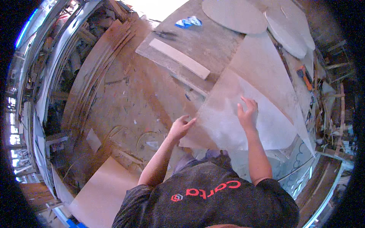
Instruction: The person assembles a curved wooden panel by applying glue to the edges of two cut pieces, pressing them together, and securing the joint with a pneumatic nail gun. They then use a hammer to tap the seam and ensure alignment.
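A pale, smooth sheet (pixel 228 129) lies in front of me on the work table, catching the light. At its left edge is my left hand (pixel 180 128), with thumb and forefinger apart and nothing visible between them; whether the fingertips touch the edge I cannot tell. Over the sheet's right part, my right hand (pixel 248 113) holds nothing, its fingers parted and slightly bent. Beyond the sheet, a narrow light wooden strip (pixel 178 57) rests on the brown board (pixel 216 45).
Rounded flat panels (pixel 235 15) lie at the far right, near an orange-and-black tool (pixel 304 77). A blue-and-white wrapper (pixel 189 22) and dark pliers-like tool (pixel 165 35) lie at the back. Stacked thin boards (pixel 91 72) lean at left; a tan board (pixel 102 190) is near lower left.
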{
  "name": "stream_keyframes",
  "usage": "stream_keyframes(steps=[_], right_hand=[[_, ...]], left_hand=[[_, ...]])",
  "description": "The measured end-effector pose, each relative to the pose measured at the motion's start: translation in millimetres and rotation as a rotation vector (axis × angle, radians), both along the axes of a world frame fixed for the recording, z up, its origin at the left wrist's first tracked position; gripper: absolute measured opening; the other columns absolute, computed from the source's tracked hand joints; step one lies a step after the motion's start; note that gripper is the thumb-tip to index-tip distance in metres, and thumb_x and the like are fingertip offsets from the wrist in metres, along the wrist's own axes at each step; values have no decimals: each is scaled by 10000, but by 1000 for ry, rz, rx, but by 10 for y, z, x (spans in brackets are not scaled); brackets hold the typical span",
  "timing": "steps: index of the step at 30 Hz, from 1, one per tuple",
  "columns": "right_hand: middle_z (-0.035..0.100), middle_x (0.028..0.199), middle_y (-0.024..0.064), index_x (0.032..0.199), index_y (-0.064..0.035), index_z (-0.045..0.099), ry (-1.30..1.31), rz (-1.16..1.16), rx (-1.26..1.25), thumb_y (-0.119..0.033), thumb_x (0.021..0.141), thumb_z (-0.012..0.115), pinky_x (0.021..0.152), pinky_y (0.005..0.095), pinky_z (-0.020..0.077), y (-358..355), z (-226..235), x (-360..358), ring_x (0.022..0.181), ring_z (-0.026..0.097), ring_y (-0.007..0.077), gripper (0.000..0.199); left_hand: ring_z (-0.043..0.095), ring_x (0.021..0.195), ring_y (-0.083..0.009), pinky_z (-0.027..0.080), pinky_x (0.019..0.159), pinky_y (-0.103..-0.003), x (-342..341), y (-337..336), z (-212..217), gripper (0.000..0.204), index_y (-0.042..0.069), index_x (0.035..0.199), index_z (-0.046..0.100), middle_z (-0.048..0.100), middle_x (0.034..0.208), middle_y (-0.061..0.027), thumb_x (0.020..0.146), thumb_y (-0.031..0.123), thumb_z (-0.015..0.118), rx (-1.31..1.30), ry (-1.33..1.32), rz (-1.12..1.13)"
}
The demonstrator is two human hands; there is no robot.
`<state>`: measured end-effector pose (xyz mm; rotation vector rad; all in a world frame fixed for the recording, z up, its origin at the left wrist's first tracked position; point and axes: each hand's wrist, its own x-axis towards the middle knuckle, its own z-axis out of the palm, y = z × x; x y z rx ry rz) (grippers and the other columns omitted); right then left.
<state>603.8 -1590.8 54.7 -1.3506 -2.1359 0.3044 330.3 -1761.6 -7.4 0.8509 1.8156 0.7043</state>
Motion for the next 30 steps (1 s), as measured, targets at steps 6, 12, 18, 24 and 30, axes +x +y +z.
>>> stream_keyframes(steps=[6,12,18,24,30], right_hand=[[690,965,166,1017,-24,693,131,-11,-22,-167,840,691,856,421,495,293,184,-486,937,645,334,228],[721,861,111,1053,-3,704,220,130,-189,-192,919,616,747,322,515,2287,493,-1578,816,661,167,248],[687,1151,124,1197,-54,657,76,220,-400,-236,893,636,836,335,516,4049,164,-2845,1084,623,190,355],[630,1221,146,1339,-120,528,-322,160,-503,-241,866,687,776,406,572,4190,-48,-3425,1098,618,245,514],[671,1029,98,1194,-94,595,375,232,-1036,-170,863,654,712,301,568,3342,266,-3084,922,666,176,345]], left_hand=[[655,1006,-270,514,848,-367,-15,148,-284,820,-79,1309,531,671,1118,-224,827,562,705,62,-200,-61],[638,859,-204,506,758,-375,80,138,-301,530,-56,1115,624,688,932,-136,887,418,685,44,-365,-168],[568,727,-143,472,665,-349,58,183,107,424,-50,957,630,620,760,-71,893,365,685,-55,-285,-152],[568,721,-141,477,664,-347,-24,231,84,411,-25,921,635,618,753,-83,875,377,704,-47,-447,-31],[584,713,-163,493,674,-356,-51,267,-121,349,-27,913,634,638,757,-98,880,316,684,35,-297,-146]])
